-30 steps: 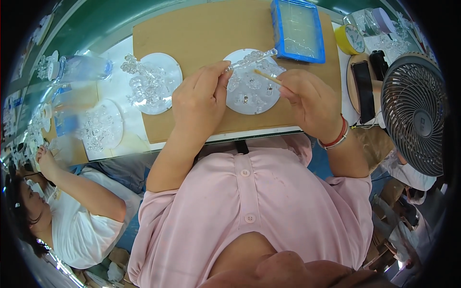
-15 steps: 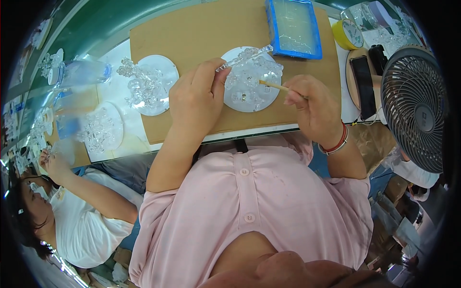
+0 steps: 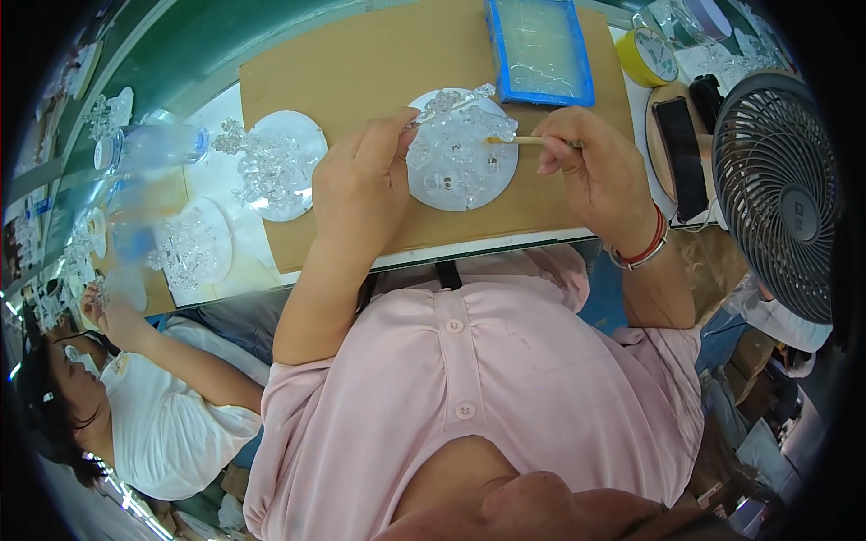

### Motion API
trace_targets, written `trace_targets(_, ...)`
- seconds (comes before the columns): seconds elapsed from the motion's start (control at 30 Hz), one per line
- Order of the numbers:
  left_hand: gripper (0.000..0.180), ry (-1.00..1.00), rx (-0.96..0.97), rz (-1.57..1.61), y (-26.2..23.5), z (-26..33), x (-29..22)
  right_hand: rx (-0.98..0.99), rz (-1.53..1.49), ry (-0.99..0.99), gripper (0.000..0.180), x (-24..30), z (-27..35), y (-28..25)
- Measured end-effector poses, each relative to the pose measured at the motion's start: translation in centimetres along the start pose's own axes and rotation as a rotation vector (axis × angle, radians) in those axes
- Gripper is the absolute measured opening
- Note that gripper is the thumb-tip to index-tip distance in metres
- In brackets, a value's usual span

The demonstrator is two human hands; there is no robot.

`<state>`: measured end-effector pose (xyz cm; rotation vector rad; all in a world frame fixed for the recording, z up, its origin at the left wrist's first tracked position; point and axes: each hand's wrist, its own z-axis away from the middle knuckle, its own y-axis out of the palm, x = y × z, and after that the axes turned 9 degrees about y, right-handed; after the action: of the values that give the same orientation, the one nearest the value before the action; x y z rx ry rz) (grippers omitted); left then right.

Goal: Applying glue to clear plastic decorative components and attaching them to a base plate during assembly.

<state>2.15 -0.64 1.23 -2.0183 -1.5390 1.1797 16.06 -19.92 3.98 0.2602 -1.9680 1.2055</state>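
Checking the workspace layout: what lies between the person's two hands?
In the head view, a round white plate of clear glass pieces sits between the left hand and right hand.

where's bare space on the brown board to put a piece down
The brown board is bare along its far strip, left of the blue tray and beyond both round white plates. It is crowded around the plate of clear pieces, where the left hand and right hand work.
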Motion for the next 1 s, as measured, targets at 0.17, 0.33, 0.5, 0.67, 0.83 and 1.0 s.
trace_targets(0.17,0.019,-0.022,0.009,-0.029,-0.2,-0.3,-0.3,0.082,0.035,-0.030,0.005,0.5,-0.5,-0.1)
trace_targets(0.33,0.018,-0.067,0.010,0.002,-0.3,-0.5,-0.5,0.160,-0.013,-0.013,0.006,-0.3,-0.9,-1.1)
trace_targets(0.5,0.017,-0.083,0.020,0.007,-0.2,-0.6,-0.7,0.223,-0.295,0.129,0.007,-2.1,-1.1,-2.3)
trace_targets(0.67,0.014,-0.099,0.027,0.016,-0.2,-0.4,-0.6,0.180,-0.283,0.115,0.010,-2.8,0.2,-2.4)
trace_targets(0.83,0.015,-0.113,0.028,0.026,0.0,-0.2,-0.3,0.001,-0.268,0.050,0.010,-4.0,0.9,-1.3)
trace_targets(1.0,0.015,-0.077,-0.007,-0.003,0.1,0.1,-0.3,-0.109,-0.184,-0.043,0.010,-4.1,3.6,-0.6)
